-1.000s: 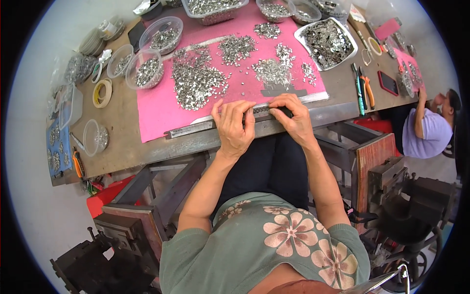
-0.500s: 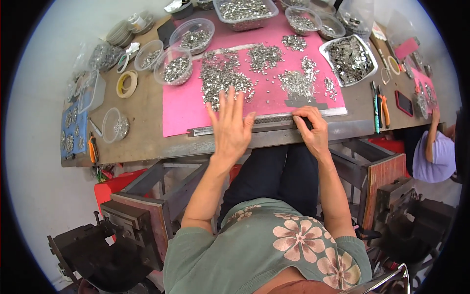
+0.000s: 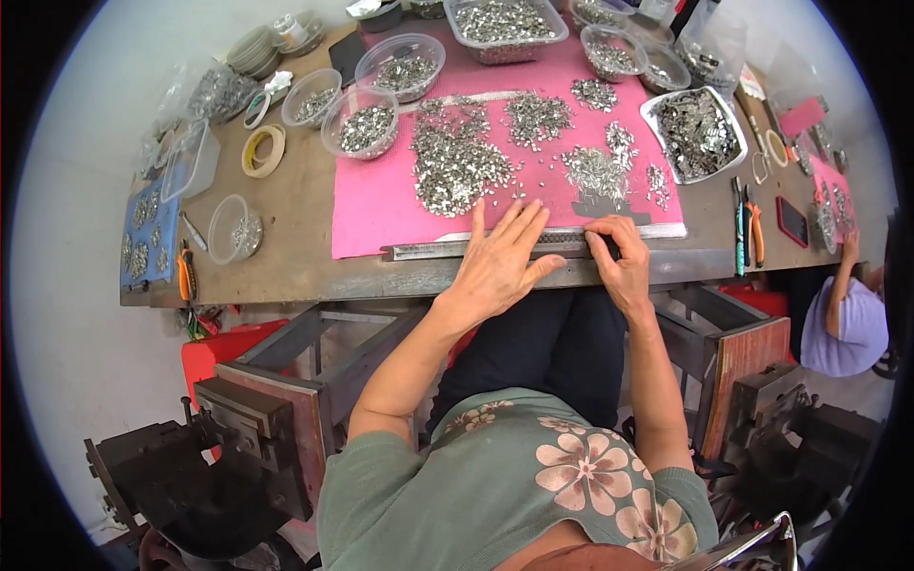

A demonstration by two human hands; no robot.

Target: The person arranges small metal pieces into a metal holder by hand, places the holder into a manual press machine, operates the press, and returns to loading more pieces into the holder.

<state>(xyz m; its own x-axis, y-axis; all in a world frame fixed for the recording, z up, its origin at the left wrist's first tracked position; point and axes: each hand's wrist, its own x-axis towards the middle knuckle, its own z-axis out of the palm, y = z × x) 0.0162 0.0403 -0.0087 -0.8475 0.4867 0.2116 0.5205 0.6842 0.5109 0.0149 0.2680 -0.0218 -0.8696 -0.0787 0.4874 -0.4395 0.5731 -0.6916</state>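
Observation:
A long narrow metal bar (image 3: 428,252) with a dark, patterned top lies along the front edge of a pink mat (image 3: 367,214). My left hand (image 3: 503,259) rests across it, palm down, fingers stretched and spread toward the mat. My right hand (image 3: 624,262) has its fingers closed round a dark piece at the bar's right end, mostly hidden by them. Just beyond my left fingertips spreads a large pile of small silvery metal pieces (image 3: 457,171). Thin, needle-like bits (image 3: 598,173) form another heap beyond my right hand, beside a flat grey plate (image 3: 600,209).
Clear plastic bowls (image 3: 360,133) of metal pieces stand along the back. A white tray (image 3: 735,138) holds more. Orange-handled pliers (image 3: 756,238) and a red phone (image 3: 791,221) lie at the right, tape (image 3: 264,152) at the left. A co-worker's arm (image 3: 843,276) reaches in at far right.
My left hand has moved right and back from the large pile's edge, over the bar. My right hand stays at the bar's end. The whole view has shifted slightly.

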